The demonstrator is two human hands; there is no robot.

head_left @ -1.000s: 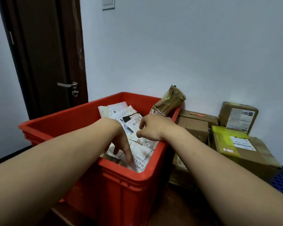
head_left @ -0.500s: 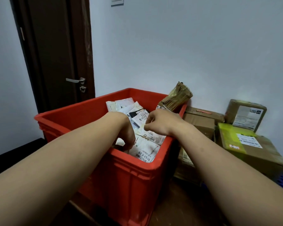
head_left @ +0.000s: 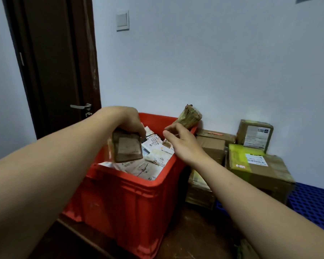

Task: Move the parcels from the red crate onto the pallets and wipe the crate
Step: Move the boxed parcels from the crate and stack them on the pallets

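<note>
Brown parcel (head_left: 127, 148) gripped in my left hand (head_left: 127, 122) just above the crate (head_left: 131, 202), right hand (head_left: 181, 144) loose and empty, so I reckon next it swings over to the pallet (head_left: 314, 202).

Setting: indoor parcel-handling corner, mailroom or storeroom type. Evidence: red crate (head_left: 131, 202) at 6 o'clock, packed with labelled mailer bags (head_left: 153, 163). Taped cardboard boxes (head_left: 258, 169) bearing shipping labels at 3 o'clock, on a blue plastic pallet (head_left: 314, 202). Dark door (head_left: 52, 62) at 10 o'clock. Wall switch (head_left: 122, 20) at 12 o'clock on a pale wall (head_left: 213, 62).
</note>
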